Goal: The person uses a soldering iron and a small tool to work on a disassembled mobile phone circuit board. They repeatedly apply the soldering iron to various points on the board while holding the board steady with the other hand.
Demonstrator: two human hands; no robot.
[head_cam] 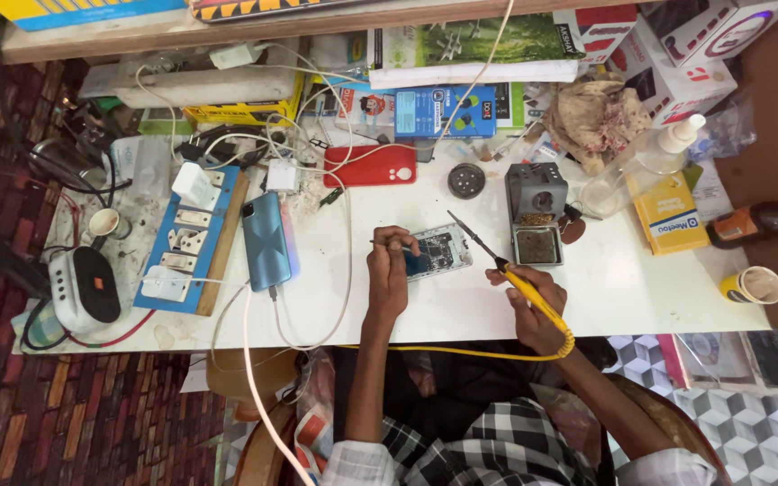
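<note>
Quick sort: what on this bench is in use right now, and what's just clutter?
In use:
- left hand on the opened phone, thin tool in its fingers
- right hand gripping the yellow soldering iron

Lying about:
- blue phone
- red phone case
- iron stand
- power strip
- paper cup

bright even overhead light | soft short shadows | sharp centre | wide-angle bending at edges

left hand (389,274) bare | right hand (533,310) bare | black-and-white checked shirt (488,445), sleeves rolled at elbows | dark trousers
</note>
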